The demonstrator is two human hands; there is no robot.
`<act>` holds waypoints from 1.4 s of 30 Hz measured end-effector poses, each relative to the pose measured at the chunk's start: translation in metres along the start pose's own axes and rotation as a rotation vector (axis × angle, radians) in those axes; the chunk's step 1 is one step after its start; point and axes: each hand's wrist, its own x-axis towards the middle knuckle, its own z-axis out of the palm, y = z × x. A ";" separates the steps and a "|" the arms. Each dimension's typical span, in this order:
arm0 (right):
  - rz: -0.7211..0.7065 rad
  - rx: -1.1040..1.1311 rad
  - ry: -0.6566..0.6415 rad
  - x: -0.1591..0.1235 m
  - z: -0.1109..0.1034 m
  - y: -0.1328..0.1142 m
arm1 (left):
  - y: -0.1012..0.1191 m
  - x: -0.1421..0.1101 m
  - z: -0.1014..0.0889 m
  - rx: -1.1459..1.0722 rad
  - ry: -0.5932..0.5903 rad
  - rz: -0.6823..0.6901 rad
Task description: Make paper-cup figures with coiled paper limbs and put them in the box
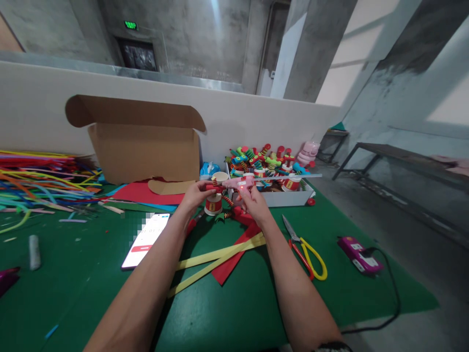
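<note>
My right hand (253, 204) is wrapped round the handle of a pink hot glue gun (238, 183). A long clear glue stick (289, 176) sticks out of its back, and its nozzle points left toward my left hand (196, 196). The left fingers are pinched on a small red piece (211, 187) at the nozzle, just above a red and white paper cup (213, 205). Part of that piece is hidden by the fingers. Red paper strips (236, 254) and yellow paper strips (208, 258) lie between my forearms.
Scissors (307, 254) with red and yellow handles lie right, near a purple power box (361, 255) with a cord. A phone (146, 242) is at left. Behind stand an open cardboard box (144, 151) and a white box (286, 198) of finished paper-cup figures. Colourful strips (40, 181) pile far left.
</note>
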 end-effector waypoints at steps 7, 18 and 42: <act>-0.009 -0.007 -0.009 0.001 0.000 0.001 | 0.001 -0.001 0.000 0.004 -0.001 0.004; -0.054 -0.220 0.024 0.000 -0.002 0.000 | 0.000 0.000 0.001 0.047 0.005 0.002; 0.161 0.307 -0.038 0.001 -0.008 -0.002 | 0.002 -0.003 0.000 -0.054 0.051 -0.038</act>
